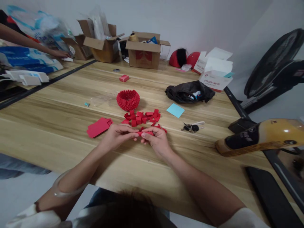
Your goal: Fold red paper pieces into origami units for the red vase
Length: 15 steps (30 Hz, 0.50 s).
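Observation:
My left hand [118, 134] and my right hand [156, 139] meet over the wooden table [59, 104], both pinched on one small red paper piece [144, 133] between their fingertips. Just beyond them lies a heap of several folded red paper pieces [142, 117]. Farther back stands a round red bowl of folded paper units [128, 99]. A stack of flat red paper sheets [98, 127] lies left of my left hand.
A blue sticky note [175, 110], keys [192, 127] and a black bag [188, 92] lie to the right. Cardboard boxes [143, 50] and sticky-note boxes [215, 71] line the back. Another person's arm [28, 42] reaches in at far left. A fan [276, 63] stands right.

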Each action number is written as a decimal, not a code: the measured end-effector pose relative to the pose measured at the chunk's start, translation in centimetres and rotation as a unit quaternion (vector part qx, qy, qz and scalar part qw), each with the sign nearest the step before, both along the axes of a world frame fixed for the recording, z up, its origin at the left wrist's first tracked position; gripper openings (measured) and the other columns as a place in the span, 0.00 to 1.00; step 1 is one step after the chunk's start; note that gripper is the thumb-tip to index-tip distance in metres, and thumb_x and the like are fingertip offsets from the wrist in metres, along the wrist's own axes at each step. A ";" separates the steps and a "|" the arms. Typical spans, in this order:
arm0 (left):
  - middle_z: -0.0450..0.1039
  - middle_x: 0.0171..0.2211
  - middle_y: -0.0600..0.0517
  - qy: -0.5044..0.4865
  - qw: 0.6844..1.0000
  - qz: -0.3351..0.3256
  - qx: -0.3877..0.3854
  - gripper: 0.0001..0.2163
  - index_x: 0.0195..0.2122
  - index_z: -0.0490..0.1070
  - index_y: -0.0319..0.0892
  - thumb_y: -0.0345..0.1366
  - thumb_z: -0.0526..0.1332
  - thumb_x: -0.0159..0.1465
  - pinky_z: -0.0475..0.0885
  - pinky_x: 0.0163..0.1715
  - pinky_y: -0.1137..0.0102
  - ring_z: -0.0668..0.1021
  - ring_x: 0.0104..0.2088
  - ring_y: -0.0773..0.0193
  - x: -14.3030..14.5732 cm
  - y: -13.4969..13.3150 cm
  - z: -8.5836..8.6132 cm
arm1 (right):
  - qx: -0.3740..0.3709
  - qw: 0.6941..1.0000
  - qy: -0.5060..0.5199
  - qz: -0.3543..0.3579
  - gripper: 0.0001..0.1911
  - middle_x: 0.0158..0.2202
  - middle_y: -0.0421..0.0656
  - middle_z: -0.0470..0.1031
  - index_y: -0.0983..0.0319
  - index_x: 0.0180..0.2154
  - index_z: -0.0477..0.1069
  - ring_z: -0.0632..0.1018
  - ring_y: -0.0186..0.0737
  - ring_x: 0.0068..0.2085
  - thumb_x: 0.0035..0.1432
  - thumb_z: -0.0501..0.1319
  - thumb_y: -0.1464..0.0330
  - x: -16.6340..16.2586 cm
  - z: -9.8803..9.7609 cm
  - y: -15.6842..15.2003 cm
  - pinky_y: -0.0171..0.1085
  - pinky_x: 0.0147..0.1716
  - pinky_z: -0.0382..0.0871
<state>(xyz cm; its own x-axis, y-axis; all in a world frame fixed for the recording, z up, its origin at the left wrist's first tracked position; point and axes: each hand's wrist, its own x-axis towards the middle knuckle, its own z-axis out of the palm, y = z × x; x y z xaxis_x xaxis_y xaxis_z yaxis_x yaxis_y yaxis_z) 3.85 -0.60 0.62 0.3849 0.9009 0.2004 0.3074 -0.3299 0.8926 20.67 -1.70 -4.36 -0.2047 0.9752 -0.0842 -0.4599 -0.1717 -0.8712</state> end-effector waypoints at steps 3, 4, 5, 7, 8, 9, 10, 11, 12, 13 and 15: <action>0.79 0.23 0.48 0.008 1.000 -0.015 0.001 0.12 0.24 0.79 0.39 0.43 0.66 0.55 0.70 0.25 0.74 0.77 0.25 0.64 0.0 0.0 -0.1 | -0.013 1.000 0.000 0.003 0.10 0.20 0.39 0.77 0.63 0.26 0.75 0.75 0.30 0.20 0.39 0.71 0.67 0.0 0.2 -0.1 0.29 0.18 0.67; 0.79 0.23 0.48 0.010 1.000 -0.020 0.000 0.12 0.24 0.79 0.39 0.43 0.66 0.55 0.70 0.26 0.74 0.77 0.25 0.64 -0.1 0.0 -0.1 | -0.016 1.000 -0.001 0.005 0.10 0.20 0.39 0.77 0.63 0.26 0.75 0.75 0.30 0.20 0.38 0.71 0.66 0.0 0.3 -0.2 0.29 0.18 0.67; 0.79 0.23 0.48 0.010 1.000 -0.023 -0.002 0.12 0.24 0.79 0.39 0.43 0.66 0.55 0.70 0.26 0.74 0.77 0.25 0.64 -0.1 0.0 -0.1 | -0.018 1.000 -0.001 0.008 0.10 0.20 0.39 0.77 0.63 0.26 0.75 0.75 0.30 0.19 0.38 0.71 0.66 0.0 0.3 -0.2 0.29 0.18 0.67; 0.78 0.24 0.48 0.011 1.000 -0.029 -0.005 0.12 0.24 0.78 0.39 0.43 0.65 0.55 0.69 0.25 0.74 0.77 0.25 0.64 -0.2 0.0 -0.2 | -0.018 1.000 0.000 0.011 0.10 0.20 0.39 0.77 0.63 0.25 0.75 0.75 0.30 0.19 0.38 0.71 0.67 0.0 0.4 -0.3 0.29 0.18 0.67; 0.78 0.24 0.48 0.012 0.999 -0.031 -0.004 0.12 0.23 0.78 0.39 0.43 0.65 0.55 0.69 0.25 0.74 0.77 0.25 0.64 -0.2 0.0 -0.2 | -0.017 1.000 0.000 0.011 0.10 0.20 0.39 0.77 0.63 0.25 0.75 0.75 0.30 0.19 0.38 0.71 0.67 0.0 0.4 -0.3 0.29 0.18 0.67; 0.78 0.24 0.48 0.014 0.999 -0.033 -0.002 0.12 0.23 0.78 0.39 0.42 0.65 0.56 0.69 0.26 0.74 0.77 0.25 0.64 -0.2 0.0 -0.1 | -0.014 1.000 0.000 0.011 0.09 0.20 0.39 0.77 0.63 0.25 0.75 0.75 0.30 0.19 0.38 0.71 0.67 0.0 0.4 -0.3 0.29 0.18 0.67; 0.78 0.23 0.47 0.014 0.999 -0.034 0.002 0.12 0.23 0.78 0.38 0.42 0.65 0.56 0.69 0.26 0.74 0.77 0.25 0.65 -0.2 0.0 -0.1 | -0.011 1.000 0.000 0.010 0.09 0.20 0.39 0.77 0.63 0.25 0.75 0.75 0.30 0.19 0.39 0.71 0.67 0.0 0.4 -0.4 0.28 0.18 0.67; 0.78 0.23 0.47 0.015 0.999 -0.035 0.005 0.12 0.22 0.78 0.38 0.41 0.65 0.56 0.69 0.26 0.74 0.77 0.25 0.65 -0.2 0.0 0.0 | -0.008 1.000 -0.001 0.008 0.09 0.20 0.39 0.77 0.63 0.25 0.75 0.75 0.30 0.20 0.39 0.71 0.67 -0.1 0.4 -0.4 0.28 0.18 0.66; 0.78 0.23 0.47 0.016 0.999 -0.035 0.005 0.12 0.22 0.77 0.38 0.41 0.65 0.56 0.69 0.26 0.74 0.77 0.25 0.64 -0.2 0.0 0.0 | -0.004 1.000 -0.003 0.006 0.09 0.20 0.39 0.78 0.63 0.25 0.75 0.75 0.29 0.20 0.39 0.71 0.68 -0.1 0.4 -0.4 0.28 0.18 0.66; 0.78 0.24 0.47 0.017 0.999 -0.034 0.003 0.12 0.22 0.78 0.38 0.41 0.65 0.56 0.69 0.26 0.74 0.77 0.25 0.64 -0.2 0.0 0.1 | -0.001 1.000 -0.005 0.003 0.09 0.20 0.40 0.78 0.63 0.26 0.75 0.75 0.29 0.20 0.40 0.71 0.68 -0.1 0.3 -0.5 0.28 0.18 0.66; 0.78 0.24 0.47 0.015 0.999 -0.032 -0.006 0.11 0.24 0.78 0.38 0.41 0.65 0.56 0.70 0.26 0.74 0.77 0.25 0.64 -0.2 -0.1 0.1 | 0.005 1.000 -0.010 0.000 0.09 0.21 0.40 0.78 0.63 0.26 0.75 0.75 0.30 0.20 0.40 0.71 0.67 -0.1 0.3 -0.4 0.28 0.18 0.66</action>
